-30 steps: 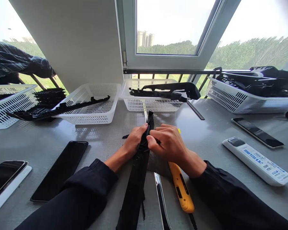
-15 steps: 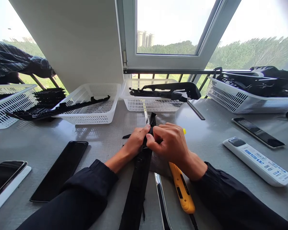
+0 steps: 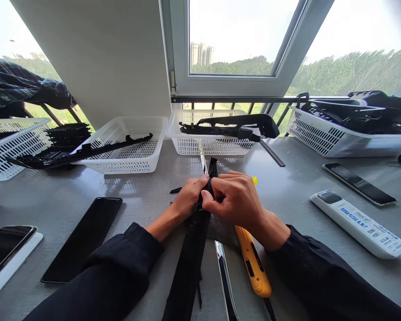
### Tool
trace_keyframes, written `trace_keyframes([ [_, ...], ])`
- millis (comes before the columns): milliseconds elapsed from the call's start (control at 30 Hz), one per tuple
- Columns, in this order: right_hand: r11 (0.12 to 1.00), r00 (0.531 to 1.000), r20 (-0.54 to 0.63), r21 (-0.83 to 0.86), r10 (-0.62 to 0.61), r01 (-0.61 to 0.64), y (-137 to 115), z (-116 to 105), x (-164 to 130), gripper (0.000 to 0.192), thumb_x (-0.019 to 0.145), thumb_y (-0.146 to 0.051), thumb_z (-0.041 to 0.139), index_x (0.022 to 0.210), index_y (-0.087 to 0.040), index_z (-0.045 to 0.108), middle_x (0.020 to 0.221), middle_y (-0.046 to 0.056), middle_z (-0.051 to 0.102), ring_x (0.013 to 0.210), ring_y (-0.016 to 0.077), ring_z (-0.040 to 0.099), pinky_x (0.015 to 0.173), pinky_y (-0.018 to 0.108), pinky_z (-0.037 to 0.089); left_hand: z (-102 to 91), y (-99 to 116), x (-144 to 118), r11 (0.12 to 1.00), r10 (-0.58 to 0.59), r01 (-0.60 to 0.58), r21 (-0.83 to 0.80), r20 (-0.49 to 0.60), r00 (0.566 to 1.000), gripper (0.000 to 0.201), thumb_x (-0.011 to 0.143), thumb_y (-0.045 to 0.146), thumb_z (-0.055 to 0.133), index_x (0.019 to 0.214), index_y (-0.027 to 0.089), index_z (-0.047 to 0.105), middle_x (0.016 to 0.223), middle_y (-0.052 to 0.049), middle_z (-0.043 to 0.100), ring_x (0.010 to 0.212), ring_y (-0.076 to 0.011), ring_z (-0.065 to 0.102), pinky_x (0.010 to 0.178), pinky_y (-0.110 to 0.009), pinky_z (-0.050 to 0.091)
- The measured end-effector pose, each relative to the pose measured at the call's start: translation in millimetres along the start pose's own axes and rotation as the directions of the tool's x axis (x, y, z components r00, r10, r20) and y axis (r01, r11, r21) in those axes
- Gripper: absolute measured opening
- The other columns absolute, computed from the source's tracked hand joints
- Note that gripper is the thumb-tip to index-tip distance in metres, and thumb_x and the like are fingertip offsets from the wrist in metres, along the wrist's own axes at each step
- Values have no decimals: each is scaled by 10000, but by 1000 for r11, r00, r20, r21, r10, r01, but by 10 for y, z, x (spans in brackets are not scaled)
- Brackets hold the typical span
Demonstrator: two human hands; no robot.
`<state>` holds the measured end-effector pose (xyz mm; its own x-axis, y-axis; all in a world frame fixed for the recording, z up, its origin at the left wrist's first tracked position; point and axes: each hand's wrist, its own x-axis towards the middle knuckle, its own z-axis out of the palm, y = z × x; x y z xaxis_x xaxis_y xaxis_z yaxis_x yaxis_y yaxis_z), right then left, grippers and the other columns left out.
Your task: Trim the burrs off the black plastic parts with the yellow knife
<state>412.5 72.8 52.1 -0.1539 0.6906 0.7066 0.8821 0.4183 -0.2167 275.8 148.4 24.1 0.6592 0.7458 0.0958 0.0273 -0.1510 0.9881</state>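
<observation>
A long black plastic strip (image 3: 190, 263) runs from the bottom edge up the middle of the grey table (image 3: 147, 200). My left hand (image 3: 187, 198) grips its left side near the far end. My right hand (image 3: 235, 200) pinches the same spot from the right, thumb against the strip. Both hands meet at the strip's upper part, whose tip (image 3: 213, 164) pokes out beyond my fingers. A yellow utility knife (image 3: 252, 263) lies under my right wrist. A thin metal strip (image 3: 225, 281) lies beside the black strip.
White baskets (image 3: 133, 151) (image 3: 207, 145) (image 3: 341, 140) (image 3: 10, 142) holding black plastic parts line the far edge under the window. Dark phones (image 3: 83, 238) (image 3: 6, 249) lie at the left. A white remote (image 3: 359, 223) and a dark phone (image 3: 359, 183) lie at the right.
Both hands shifted slightly up the strip and closed tighter together on it. The strip's far end moved a little to the right.
</observation>
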Motion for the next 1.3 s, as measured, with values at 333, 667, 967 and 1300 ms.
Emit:
trace_keyframes([
  [333, 990, 986, 102, 47, -135, 131, 114, -97, 28, 307, 800, -312, 622, 572, -209, 444, 506, -68, 433, 508, 84, 283, 583, 269, 255, 3, 77, -11, 999, 16, -20, 30, 119, 993, 508, 982, 534, 456, 627, 192, 582, 629, 16, 539, 670, -155, 489, 744, -293, 459],
  [667, 983, 965, 192, 82, -177, 164, 123, -177, 62, 296, 799, -318, 635, 571, -208, 481, 526, -58, 478, 513, 85, 325, 600, 273, 289, 2, 37, 27, 996, 45, -58, 68, 178, 983, 505, 957, 547, 443, 654, 190, 631, 679, -19, 632, 677, -176, 529, 702, -297, 450],
  [967, 998, 995, 74, -5, -64, 64, 107, -101, 28, 368, 871, -302, 564, 534, -207, 451, 489, -57, 405, 503, 91, 300, 593, 272, 258, 2, 65, 11, 1000, -24, 26, -9, 170, 985, 432, 876, 539, 503, 663, 176, 600, 642, 7, 540, 645, -154, 451, 641, -294, 403],
  [1300, 996, 999, 18, -81, 46, -44, 19, -46, 21, 392, 882, -295, 536, 512, -204, 447, 481, -52, 360, 507, 96, 253, 597, 280, 254, 2, 44, 28, 1000, 10, -6, -30, 148, 989, 421, 850, 540, 503, 632, 182, 547, 650, 2, 514, 679, -157, 430, 673, -310, 392],
])
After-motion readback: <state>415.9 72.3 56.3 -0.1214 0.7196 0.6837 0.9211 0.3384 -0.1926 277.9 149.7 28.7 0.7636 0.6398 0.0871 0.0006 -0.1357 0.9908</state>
